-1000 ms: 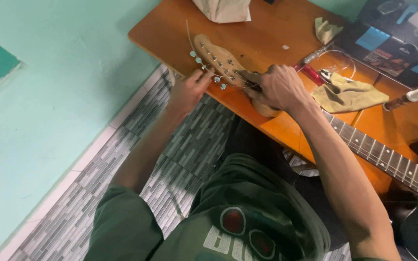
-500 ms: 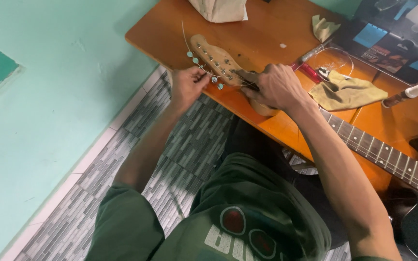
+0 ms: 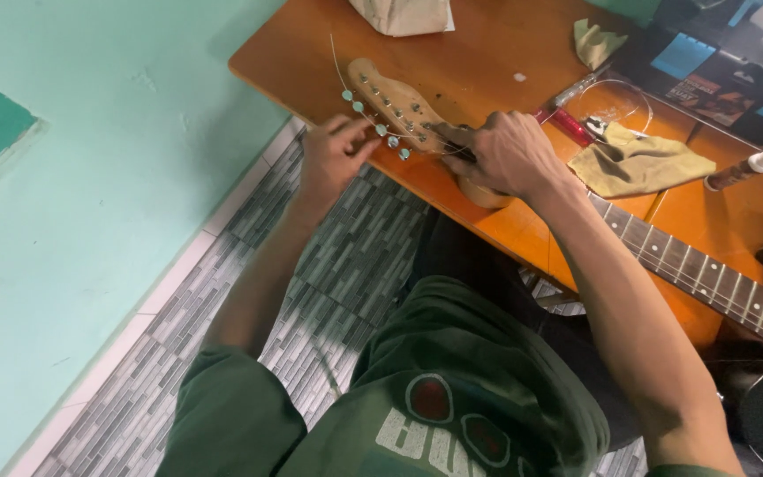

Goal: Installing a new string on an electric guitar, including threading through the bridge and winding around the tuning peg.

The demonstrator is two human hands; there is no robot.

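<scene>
An electric guitar lies across an orange wooden table (image 3: 487, 44), its pale wooden headstock (image 3: 390, 95) pointing to the table's near-left edge. My left hand (image 3: 330, 157) reaches up from below the edge and pinches one of the tuning pegs (image 3: 381, 130). My right hand (image 3: 509, 157) presses down on the neck just behind the headstock, fingers closed over the strings there. The fretted neck (image 3: 691, 265) runs off to the right under my forearm. A loose string end (image 3: 336, 62) sticks up past the headstock.
A tan cloth (image 3: 638, 163), a red-handled tool (image 3: 569, 124) and a coiled string (image 3: 624, 93) lie on the table right of my hand. A folded cloth (image 3: 404, 13) sits at the back edge. Grey patterned floor tiles (image 3: 355, 256) and a green wall (image 3: 90, 177) lie to the left.
My left hand's fingers have shifted slightly along the tuning pegs. My right hand stays pressed on the neck.
</scene>
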